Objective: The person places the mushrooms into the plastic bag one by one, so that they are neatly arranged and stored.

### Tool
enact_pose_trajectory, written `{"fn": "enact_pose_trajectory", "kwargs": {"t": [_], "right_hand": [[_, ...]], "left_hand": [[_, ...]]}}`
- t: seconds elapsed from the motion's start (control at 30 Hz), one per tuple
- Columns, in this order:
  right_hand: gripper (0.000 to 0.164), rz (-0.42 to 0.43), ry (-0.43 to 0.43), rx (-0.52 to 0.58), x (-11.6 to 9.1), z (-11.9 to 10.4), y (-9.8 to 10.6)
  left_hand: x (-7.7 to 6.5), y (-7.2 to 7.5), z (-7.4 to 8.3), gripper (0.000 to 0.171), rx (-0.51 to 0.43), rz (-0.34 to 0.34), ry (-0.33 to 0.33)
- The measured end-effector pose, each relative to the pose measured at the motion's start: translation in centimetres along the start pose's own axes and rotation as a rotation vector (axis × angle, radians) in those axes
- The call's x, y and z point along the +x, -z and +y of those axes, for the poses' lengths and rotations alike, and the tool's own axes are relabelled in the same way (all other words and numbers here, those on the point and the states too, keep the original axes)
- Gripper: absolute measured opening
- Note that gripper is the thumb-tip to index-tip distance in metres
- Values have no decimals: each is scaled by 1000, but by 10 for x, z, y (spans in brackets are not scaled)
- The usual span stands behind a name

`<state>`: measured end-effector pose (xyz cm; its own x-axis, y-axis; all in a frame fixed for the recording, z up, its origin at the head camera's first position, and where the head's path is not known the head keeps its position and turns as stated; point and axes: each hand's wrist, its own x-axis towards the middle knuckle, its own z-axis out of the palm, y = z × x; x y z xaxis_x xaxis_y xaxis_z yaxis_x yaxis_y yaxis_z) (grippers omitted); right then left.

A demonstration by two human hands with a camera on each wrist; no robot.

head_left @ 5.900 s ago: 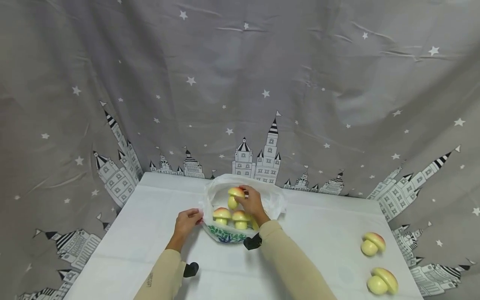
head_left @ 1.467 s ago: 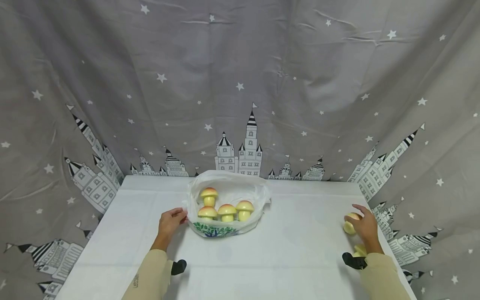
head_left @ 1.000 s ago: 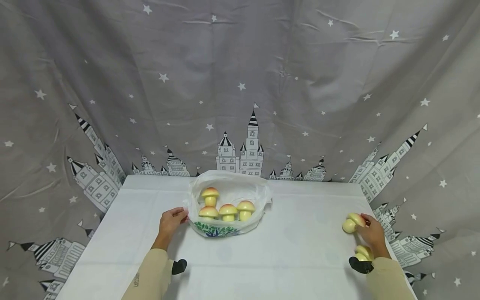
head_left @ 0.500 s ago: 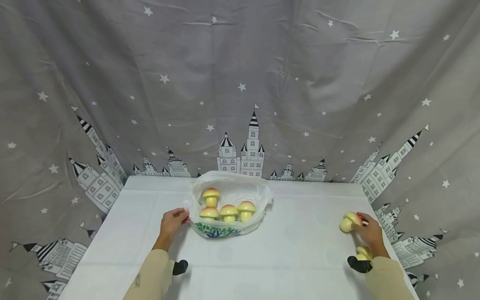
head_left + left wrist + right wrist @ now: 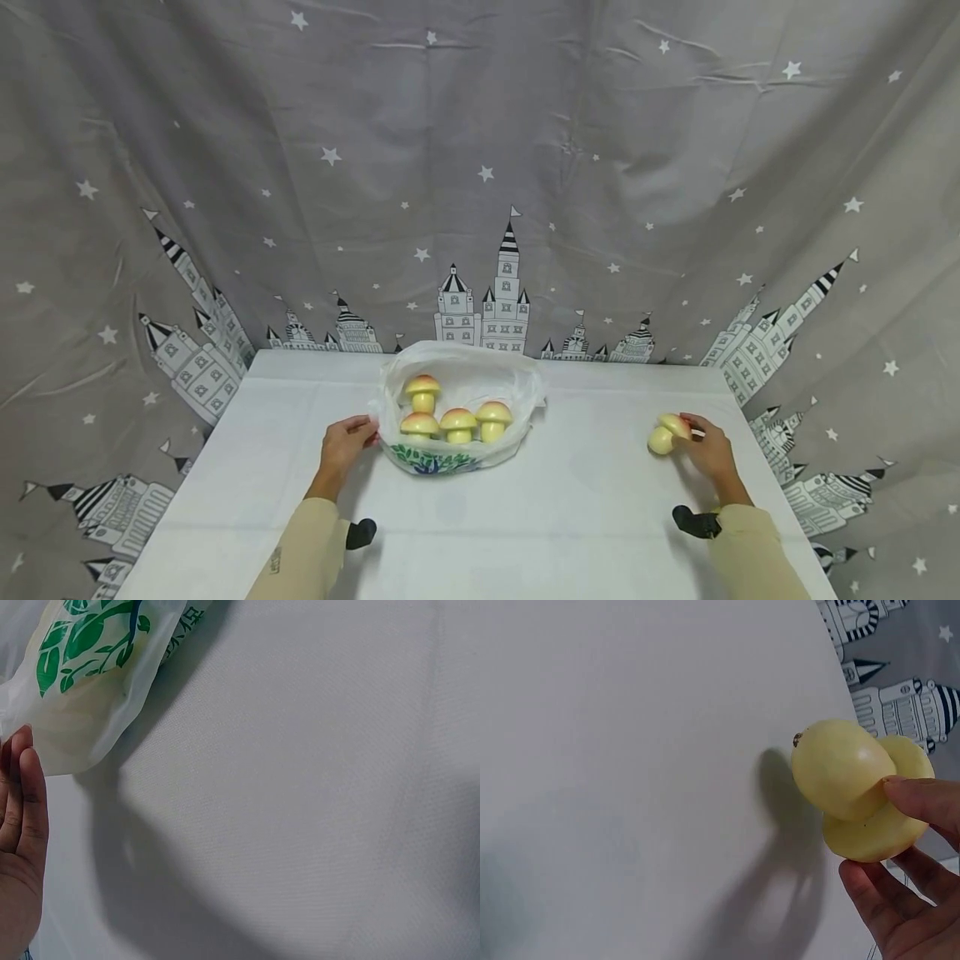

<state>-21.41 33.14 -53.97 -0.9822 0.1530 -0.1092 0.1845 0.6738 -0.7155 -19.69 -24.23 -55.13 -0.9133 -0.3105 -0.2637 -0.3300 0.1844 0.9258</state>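
Observation:
My right hand (image 5: 708,454) pinches a toy mushroom (image 5: 662,440) by its cap, over the right part of the table. In the right wrist view the thumb presses the pale yellow mushroom (image 5: 844,769) near its stem, the fingers under the cap. A white plastic bag (image 5: 480,458) with a green leaf print lies with its mouth wide at the table's middle. Several yellow mushrooms with reddish caps, one a front mushroom (image 5: 457,425), stand inside. At the bag's left rim my left hand (image 5: 345,446) grips the plastic; in the left wrist view its fingers (image 5: 34,795) lie against the bag (image 5: 90,712).
Another mushroom (image 5: 716,505) on the table is almost wholly hidden behind my right wrist. A white cloth covers the table (image 5: 570,533). Behind it hangs a grey curtain (image 5: 480,167) printed with castles and stars.
My right hand, earlier setting a mushroom in the bag, reached to the table's right side, took hold of another mushroom and has brought it left. My left hand stays at the bag's rim.

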Motion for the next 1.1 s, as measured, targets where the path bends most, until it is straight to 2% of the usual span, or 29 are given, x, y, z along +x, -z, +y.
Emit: {"fn": "enact_pose_trajectory", "kwargs": {"t": [0.43,0.87,1.1], "right_hand": [[53,-39,71,41,9,-43,-25],[52,-86,172,112,19,-88,-41],[52,-133,189,134,22,-118,-56]], "left_hand": [[4,-1,-1,34,-20,3,2],[5,-4,3,34,-5,11,23],[3,-3,3,34,17,10,27]]}}
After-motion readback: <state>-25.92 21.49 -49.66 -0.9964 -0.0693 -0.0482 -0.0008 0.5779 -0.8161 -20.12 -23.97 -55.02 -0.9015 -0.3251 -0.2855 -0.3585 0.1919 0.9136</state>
